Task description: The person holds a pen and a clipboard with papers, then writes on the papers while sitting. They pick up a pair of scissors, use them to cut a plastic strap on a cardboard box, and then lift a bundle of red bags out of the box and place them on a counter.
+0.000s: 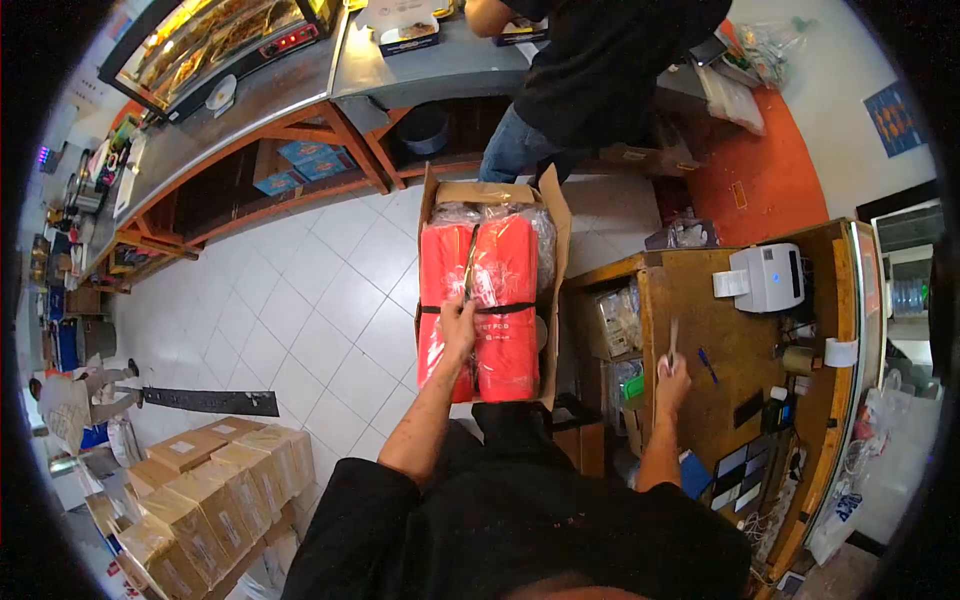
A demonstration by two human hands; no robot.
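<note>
Two red, plastic-wrapped packs (507, 262) stand side by side in an open cardboard box (560, 225) in front of me, with a black band across them. My left hand (459, 328) is closed over the gap between the packs, around a thin, shiny object (469, 262) pointing away from me; what it is stays unclear. My right hand (672, 378) is at the near edge of the wooden desk (700, 330), closed on a thin pale object (674, 340) that I cannot identify. A blue pen (708, 365) lies to its right.
A person in black (610, 80) stands at the counter (270, 90) beyond the box. A white printer (775, 278) sits on the desk. Stacked cartons (215, 490) are at lower left, beside the tiled floor (290, 330). Another person (75, 400) is at far left.
</note>
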